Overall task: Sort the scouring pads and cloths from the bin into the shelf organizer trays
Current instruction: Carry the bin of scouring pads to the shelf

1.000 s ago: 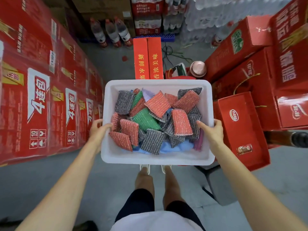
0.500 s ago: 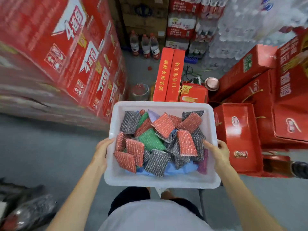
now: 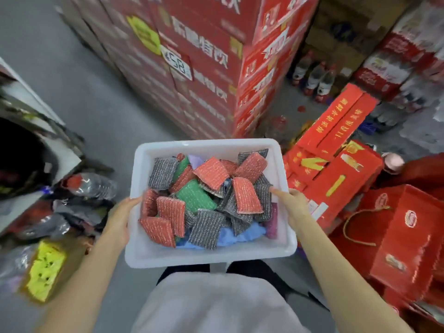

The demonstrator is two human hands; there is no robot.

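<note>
A white plastic bin [image 3: 211,254] is carried in front of my body, above the floor. It holds several scouring pads: red ones [image 3: 247,195], grey ones [image 3: 204,228] and a green one [image 3: 195,195]. Blue cloths [image 3: 242,235] lie under the pads, and a purple one [image 3: 272,219] sits at the right wall. My left hand [image 3: 121,216] grips the bin's left rim. My right hand [image 3: 292,206] grips the right rim, thumb over the edge inside. No shelf organizer trays are in view.
A tall stack of red cartons [image 3: 204,63] rises ahead. Red gift boxes [image 3: 336,169] crowd the right side. At the left is a shelf edge [image 3: 31,97] with packaged goods, a bottle pack [image 3: 91,186] and a yellow pack [image 3: 45,270]. Grey floor [image 3: 72,68] runs ahead on the left.
My view and body have swung left with the bin; the carton stack now stands ahead and a shelf has come in at the left. Both hands keep the same hold on the rims.
</note>
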